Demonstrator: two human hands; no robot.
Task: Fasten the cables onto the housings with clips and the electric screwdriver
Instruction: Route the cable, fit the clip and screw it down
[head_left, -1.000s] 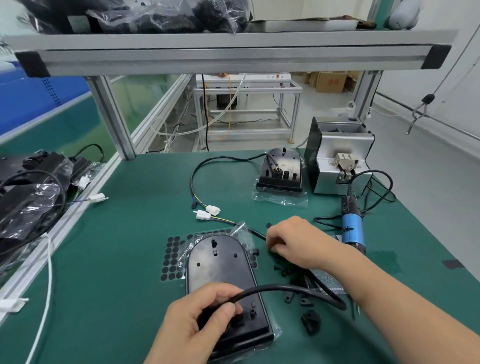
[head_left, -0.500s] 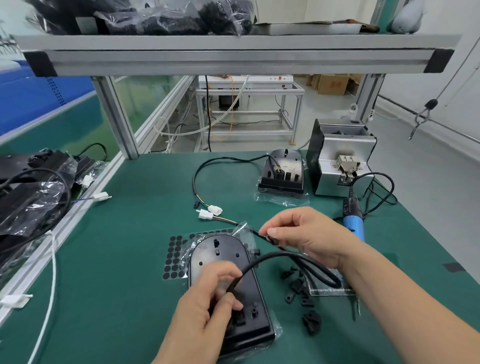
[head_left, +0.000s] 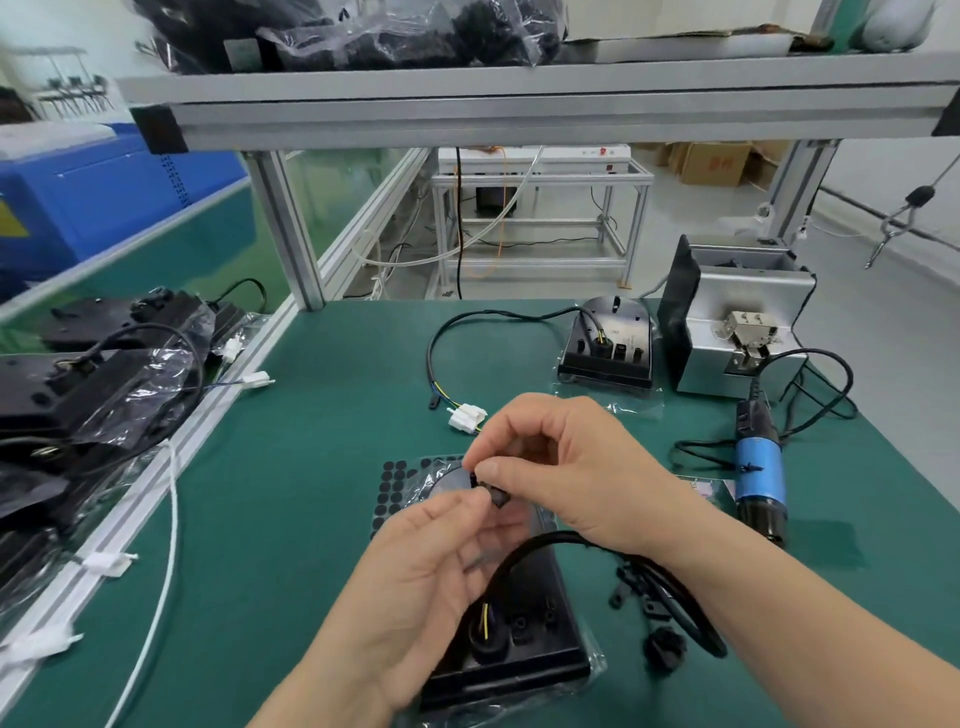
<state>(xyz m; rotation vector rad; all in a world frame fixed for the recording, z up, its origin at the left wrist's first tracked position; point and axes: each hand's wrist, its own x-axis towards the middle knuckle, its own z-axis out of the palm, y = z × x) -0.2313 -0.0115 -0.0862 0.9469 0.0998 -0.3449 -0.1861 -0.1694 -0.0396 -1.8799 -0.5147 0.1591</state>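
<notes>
A black housing (head_left: 524, 649) lies on a plastic bag at the near edge of the green mat, its black cable (head_left: 613, 551) looping out to the right. Above it my right hand (head_left: 566, 467) pinches a small black clip (head_left: 496, 493) between thumb and forefinger. My left hand (head_left: 436, 566) has come up beside it, its fingertips touching the same clip. Loose black clips (head_left: 644, 603) lie to the right of the housing. The blue electric screwdriver (head_left: 758, 473) lies on the mat at the right.
A second housing (head_left: 610, 343) with its cable and white connectors (head_left: 467, 415) sits further back. A metal screw feeder (head_left: 743, 322) stands at the back right. Bagged black housings (head_left: 88, 379) are piled on the left. A sheet of black round pads (head_left: 395, 488) lies under my hands.
My right hand lifted off the pile of clips with one clip pinched. My left hand let go of the cable over the housing and rose to meet the clip.
</notes>
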